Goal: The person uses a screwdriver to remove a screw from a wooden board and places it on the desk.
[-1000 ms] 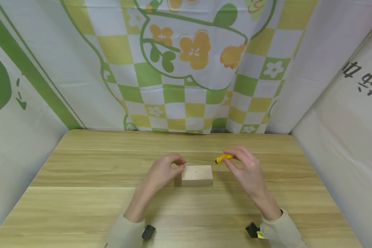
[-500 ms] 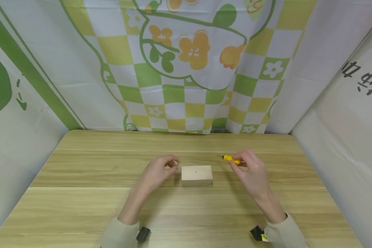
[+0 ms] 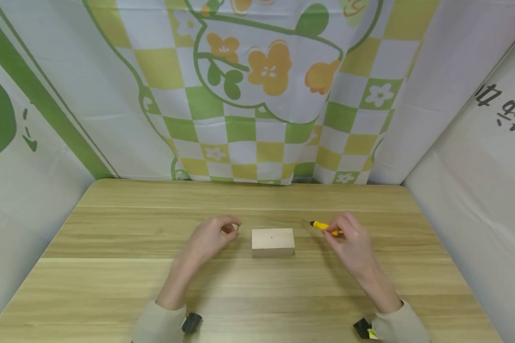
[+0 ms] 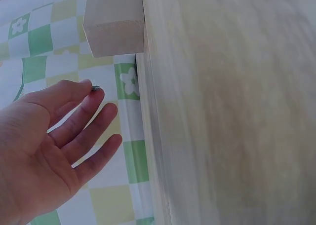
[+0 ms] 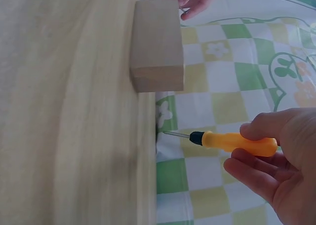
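Observation:
A pale wooden block (image 3: 272, 243) lies on the table with a small dark hole in its top. To its left, my left hand (image 3: 209, 238) is raised and pinches a small metal screw (image 4: 95, 88) between thumb and index finger; most of the screw is hidden by the fingertips. My right hand (image 3: 354, 245), right of the block, holds a yellow screwdriver (image 5: 237, 142) by its handle. Its thin shaft points left, and the tip stays apart from the block. In the left wrist view the other fingers of the left hand spread loosely.
The wood-grain table (image 3: 133, 281) stretches around the block on every side. Behind it hangs a checked, flower-printed curtain (image 3: 270, 133), with pale printed sheets (image 3: 476, 190) at the sides. Black wrist cameras (image 3: 191, 323) sit on both cuffs.
Both hands have moved apart from the block, the left one leftward with the screw, the right one rightward with the screwdriver. The block has stayed in place.

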Tool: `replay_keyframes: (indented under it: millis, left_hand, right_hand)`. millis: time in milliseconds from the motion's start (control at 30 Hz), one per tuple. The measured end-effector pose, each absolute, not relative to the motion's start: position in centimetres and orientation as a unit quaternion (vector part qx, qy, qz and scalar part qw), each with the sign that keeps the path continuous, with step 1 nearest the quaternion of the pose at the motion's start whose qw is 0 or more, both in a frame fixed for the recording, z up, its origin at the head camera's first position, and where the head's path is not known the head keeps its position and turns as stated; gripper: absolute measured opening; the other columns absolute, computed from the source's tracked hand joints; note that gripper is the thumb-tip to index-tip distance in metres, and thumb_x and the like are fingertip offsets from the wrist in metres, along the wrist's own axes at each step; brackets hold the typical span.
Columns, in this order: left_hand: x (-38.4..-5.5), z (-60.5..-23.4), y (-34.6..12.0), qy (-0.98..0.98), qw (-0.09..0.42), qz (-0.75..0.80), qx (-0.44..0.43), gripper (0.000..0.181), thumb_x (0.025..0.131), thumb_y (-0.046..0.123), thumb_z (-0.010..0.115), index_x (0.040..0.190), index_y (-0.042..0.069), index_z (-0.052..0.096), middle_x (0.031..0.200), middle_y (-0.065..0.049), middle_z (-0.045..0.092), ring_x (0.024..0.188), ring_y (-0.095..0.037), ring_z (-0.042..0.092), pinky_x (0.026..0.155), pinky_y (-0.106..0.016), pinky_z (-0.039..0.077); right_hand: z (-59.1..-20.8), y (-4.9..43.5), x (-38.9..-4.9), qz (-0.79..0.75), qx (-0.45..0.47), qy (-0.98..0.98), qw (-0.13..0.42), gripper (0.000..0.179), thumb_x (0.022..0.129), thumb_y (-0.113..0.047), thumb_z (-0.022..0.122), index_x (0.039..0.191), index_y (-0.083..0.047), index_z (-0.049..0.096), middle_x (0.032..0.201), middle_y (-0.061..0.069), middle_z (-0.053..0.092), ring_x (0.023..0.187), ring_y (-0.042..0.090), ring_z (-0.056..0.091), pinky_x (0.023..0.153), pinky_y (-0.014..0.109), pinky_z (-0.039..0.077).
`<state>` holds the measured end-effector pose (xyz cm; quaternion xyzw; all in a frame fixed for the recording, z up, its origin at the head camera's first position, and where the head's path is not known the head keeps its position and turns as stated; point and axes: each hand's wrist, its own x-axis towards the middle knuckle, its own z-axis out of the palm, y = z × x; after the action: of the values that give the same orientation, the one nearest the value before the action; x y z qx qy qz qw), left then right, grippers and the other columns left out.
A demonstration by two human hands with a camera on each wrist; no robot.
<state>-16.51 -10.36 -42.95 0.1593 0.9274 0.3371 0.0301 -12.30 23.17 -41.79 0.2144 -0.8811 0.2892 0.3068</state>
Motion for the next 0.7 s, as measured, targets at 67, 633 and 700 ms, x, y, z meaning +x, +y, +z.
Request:
replay_keyframes:
  millis: [67,633,700]
  left_hand:
    - [-16.5,-43.0,-10.5,0.928,0.037,0.336,0.157,0.028,0.090,0.017,0.071,0.117,0.012,0.072,0.093,-0.001,0.075,0.085,-0.016,0.069,0.075,-0.038,0.057]
    - [-17.0,-43.4,-10.6,0.929,0.093,0.326,0.149,0.021,0.090,0.013,0.069,0.110,0.012,0.074,0.087,0.002,0.070,0.078,-0.011,0.063,0.068,-0.029,0.052]
    - [-17.0,-43.4,-10.6,0.930,0.098,0.320,0.149,0.020,0.089,0.014,0.070,0.108,0.012,0.074,0.087,0.001,0.071,0.078,-0.012,0.063,0.069,-0.029,0.052]
  right_hand:
    - [-42.0,23.3,-12.2,0.281,0.215,-0.883,0.308,0.030,0.065,0.017,0.081,0.077,-0.002,0.062,0.083,0.007,0.060,0.072,0.015,0.065,0.063,0.015,0.057]
    - [-43.6,24.2,-11.6,0.206,0.193,-0.926,0.251,0.026,0.069,0.004,0.085,0.075,-0.007,0.063,0.081,0.003,0.059,0.066,0.010,0.059,0.055,0.022,0.055]
    - [-43.6,24.2,-11.5,0.197,0.183,-0.937,0.223,0.023,0.070,0.002,0.085,0.077,-0.008,0.065,0.083,0.003,0.060,0.068,0.010,0.059,0.057,0.024,0.056]
